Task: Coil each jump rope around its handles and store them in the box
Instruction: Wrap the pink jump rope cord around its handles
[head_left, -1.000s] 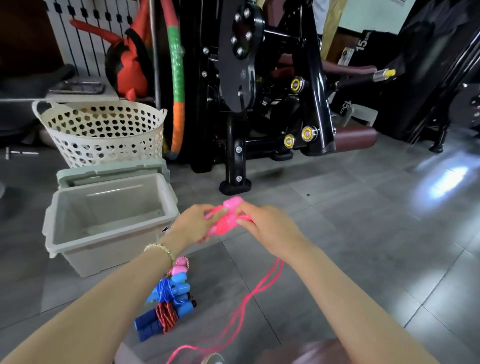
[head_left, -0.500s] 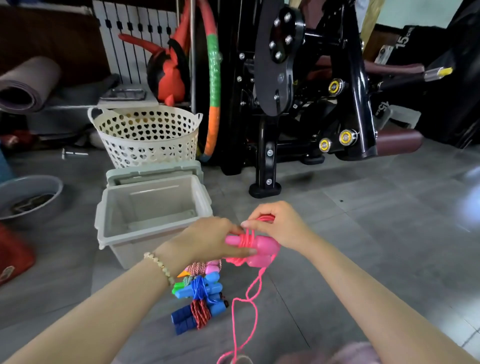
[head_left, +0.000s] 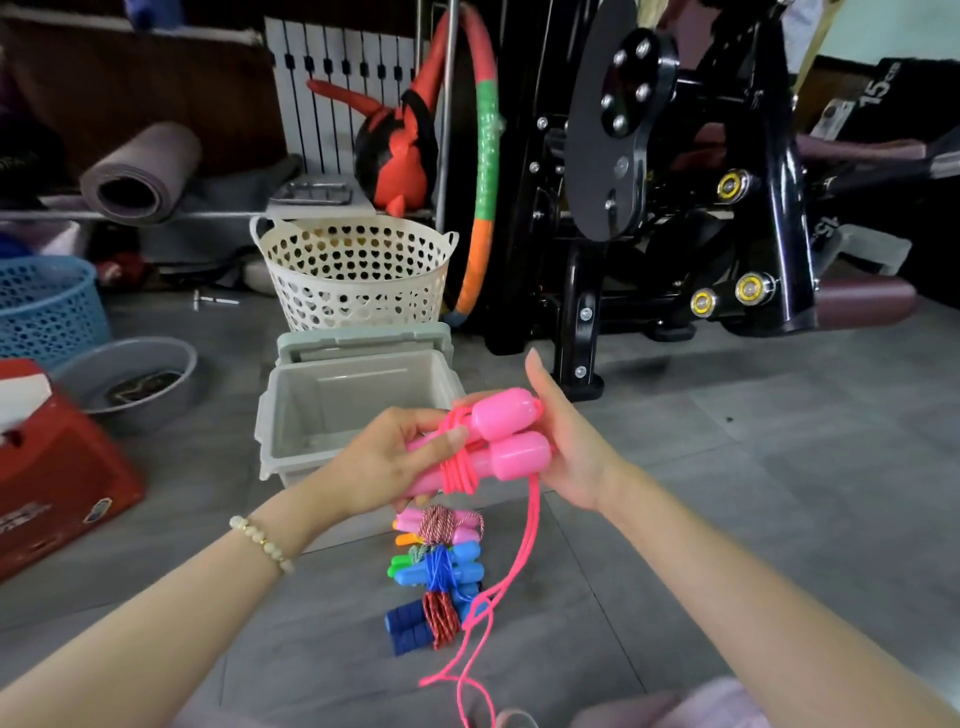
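Observation:
My left hand (head_left: 387, 462) grips the narrow ends of two pink jump rope handles (head_left: 511, 434) held side by side. A few turns of pink rope (head_left: 457, 467) wrap their middle, and the loose rope hangs down to the floor. My right hand (head_left: 569, 441) sits behind the handles' thick ends with its fingers straight and upright, touching them. The open grey box (head_left: 358, 410) stands on the floor just behind my hands, its lid hinged back. Several coiled jump ropes (head_left: 436, 571) lie in a row on the floor below my hands.
A white perforated basket (head_left: 356, 270) stands behind the box. A black gym machine (head_left: 649, 208) fills the right background. At the left are a blue basket (head_left: 47, 306), a grey basin (head_left: 130, 374) and a red case (head_left: 57, 467). Grey floor tiles spread to the right.
The handles have risen and turned so their thick ends point right. My right hand has let go of the rope and now lies straight behind the handles. The view has shifted left.

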